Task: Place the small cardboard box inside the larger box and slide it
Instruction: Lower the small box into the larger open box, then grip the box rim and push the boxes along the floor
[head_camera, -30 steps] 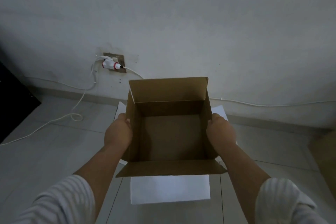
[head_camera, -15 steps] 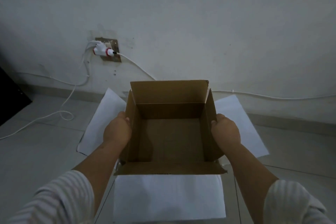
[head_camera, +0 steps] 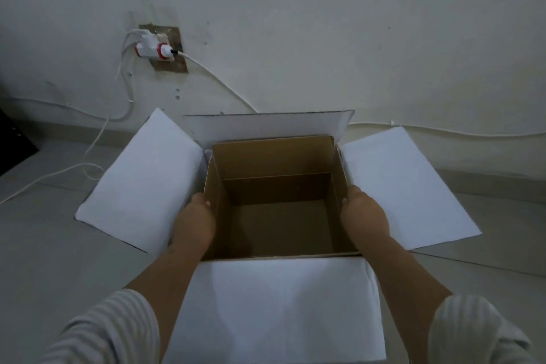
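The small brown cardboard box (head_camera: 277,186) is open at the top and empty. It sits down inside the larger white box (head_camera: 274,304), whose four flaps are spread outward around it. My left hand (head_camera: 195,221) grips the small box's left wall. My right hand (head_camera: 365,217) grips its right wall. Both hands reach down between the small box and the white box's sides. The small box's near flap is hidden behind the white front flap.
The boxes stand on a pale tiled floor close to a white wall. A wall socket with a white and red plug (head_camera: 155,49) is up left, with white cables (head_camera: 97,139) trailing over the floor. A dark object (head_camera: 11,145) lies at the far left edge.
The small box has gone down into the white box. The white flaps, partly hidden before, now show on all four sides. Both hands keep their grip.
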{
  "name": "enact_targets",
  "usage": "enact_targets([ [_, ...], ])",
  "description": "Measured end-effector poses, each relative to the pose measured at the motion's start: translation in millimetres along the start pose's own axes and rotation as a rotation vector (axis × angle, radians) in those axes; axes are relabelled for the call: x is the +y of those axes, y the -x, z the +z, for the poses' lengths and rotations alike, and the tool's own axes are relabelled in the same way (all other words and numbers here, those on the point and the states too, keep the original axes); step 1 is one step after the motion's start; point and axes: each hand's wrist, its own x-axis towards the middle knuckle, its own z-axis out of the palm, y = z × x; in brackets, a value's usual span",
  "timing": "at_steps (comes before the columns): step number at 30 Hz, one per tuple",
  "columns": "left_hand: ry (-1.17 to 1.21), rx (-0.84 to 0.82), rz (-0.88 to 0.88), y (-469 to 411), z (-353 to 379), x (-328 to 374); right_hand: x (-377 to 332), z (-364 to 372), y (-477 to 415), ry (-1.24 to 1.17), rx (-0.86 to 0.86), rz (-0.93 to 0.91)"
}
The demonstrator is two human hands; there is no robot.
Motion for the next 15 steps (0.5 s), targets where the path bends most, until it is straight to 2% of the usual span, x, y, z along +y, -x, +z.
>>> enact_targets([
  [4,0.047,-0.023,0.049,9,3,1,-9,10,8,0.061,-0.071,-0.001],
  [7,0.040,-0.029,0.137,21,4,2,-6,15,20,0.011,-0.043,-0.048],
  [10,-0.176,0.043,0.327,41,7,2,-4,18,41,0.068,0.070,-0.198],
  [13,-0.188,0.112,0.535,64,15,1,-8,33,65,0.080,0.162,-0.364],
  [15,-0.179,0.095,0.622,76,23,-4,-13,42,83,0.078,0.166,-0.414],
])
